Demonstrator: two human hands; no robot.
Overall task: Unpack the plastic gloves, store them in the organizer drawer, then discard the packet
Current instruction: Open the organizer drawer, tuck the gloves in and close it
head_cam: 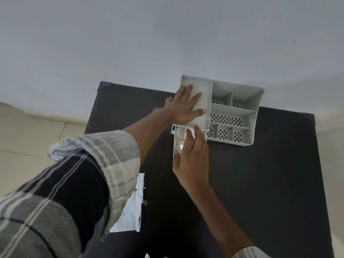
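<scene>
A grey plastic organizer (253,116) with several open compartments stands at the far edge of a black table (260,183). Its small drawer (176,142) is pulled out toward me, with clear plastic gloves (181,144) lying inside. My left hand (186,107) lies flat, fingers spread, on the organizer's solid left top. My right hand (193,159) rests over the drawer, fingers pressing down on the gloves. The white torn packet (130,213) lies on the table near me, partly hidden under my left sleeve.
A pale wall rises right behind the organizer. Beige floor tiles (37,138) show left of the table. My checked left sleeve (65,192) fills the lower left of the view.
</scene>
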